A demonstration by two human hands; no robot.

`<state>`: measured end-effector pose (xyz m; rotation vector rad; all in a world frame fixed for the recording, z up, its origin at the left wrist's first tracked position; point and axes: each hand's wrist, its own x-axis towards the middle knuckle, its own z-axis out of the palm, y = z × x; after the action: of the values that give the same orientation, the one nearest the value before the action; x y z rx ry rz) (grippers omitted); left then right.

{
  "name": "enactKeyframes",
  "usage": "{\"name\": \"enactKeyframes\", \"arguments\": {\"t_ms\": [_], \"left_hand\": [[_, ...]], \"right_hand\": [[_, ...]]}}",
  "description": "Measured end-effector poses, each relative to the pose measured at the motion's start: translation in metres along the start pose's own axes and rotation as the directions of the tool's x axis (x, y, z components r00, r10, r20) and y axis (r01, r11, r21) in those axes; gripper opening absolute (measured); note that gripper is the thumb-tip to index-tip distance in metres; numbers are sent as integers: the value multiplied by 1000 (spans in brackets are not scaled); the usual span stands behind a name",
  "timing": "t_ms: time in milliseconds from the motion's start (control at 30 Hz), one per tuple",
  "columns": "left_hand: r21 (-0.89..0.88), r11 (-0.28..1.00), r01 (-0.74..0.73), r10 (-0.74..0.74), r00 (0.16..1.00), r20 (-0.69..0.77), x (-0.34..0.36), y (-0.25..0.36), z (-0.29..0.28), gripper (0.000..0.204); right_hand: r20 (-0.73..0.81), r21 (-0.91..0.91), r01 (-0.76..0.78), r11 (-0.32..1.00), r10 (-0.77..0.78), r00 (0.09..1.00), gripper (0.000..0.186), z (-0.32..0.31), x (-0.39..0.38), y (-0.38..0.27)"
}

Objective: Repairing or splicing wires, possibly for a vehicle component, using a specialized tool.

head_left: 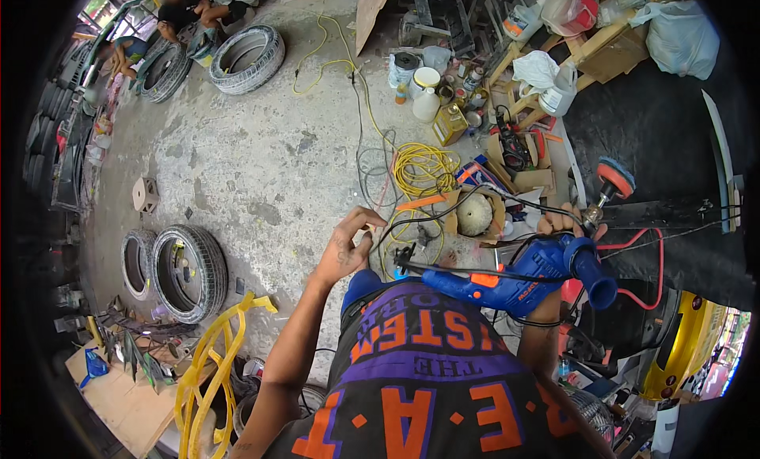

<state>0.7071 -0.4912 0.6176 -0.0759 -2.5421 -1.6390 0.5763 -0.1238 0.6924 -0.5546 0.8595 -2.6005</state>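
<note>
A blue power polisher [526, 278] with an orange switch lies across the front of my body, its body pointing right. My right hand [564, 220] wraps round its front end, the palm hidden behind the tool. A metal shaft on the polisher carries a round orange-red pad [616, 179] facing up and right. The blue side handle [599, 278] sticks out toward me. My left hand [350, 239] hovers over the floor, fingers loosely bent, thumb apart, with nothing visible in it. Beside its fingertips, a black power cord [431, 218] loops round.
Coiled yellow cable [424, 167] and a box with a white round pad [475, 215] lie ahead. Bottles and cans [426, 102] crowd beyond. Tyres [190, 273] rest at left. Right of me is a black panel [645, 134]. People [226, 1] sit at the far left.
</note>
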Motion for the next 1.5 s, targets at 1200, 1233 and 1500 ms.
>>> {"name": "enactKeyframes", "arguments": {"t_ms": [1200,1233,1500], "left_hand": [[-654,317,687,-568,690,449,-13,14,32,16],[-731,128,671,-585,646,490,-19,14,33,17],[-724,438,533,-540,800,263,-36,45,17,15]], "right_hand": [[-689,-704,-670,236,1,725,42,93,-162,-9],[-691,-703,-671,234,0,723,42,97,-160,-11],[-531,-802,-567,188,213,820,32,57,-150,-7]]}}
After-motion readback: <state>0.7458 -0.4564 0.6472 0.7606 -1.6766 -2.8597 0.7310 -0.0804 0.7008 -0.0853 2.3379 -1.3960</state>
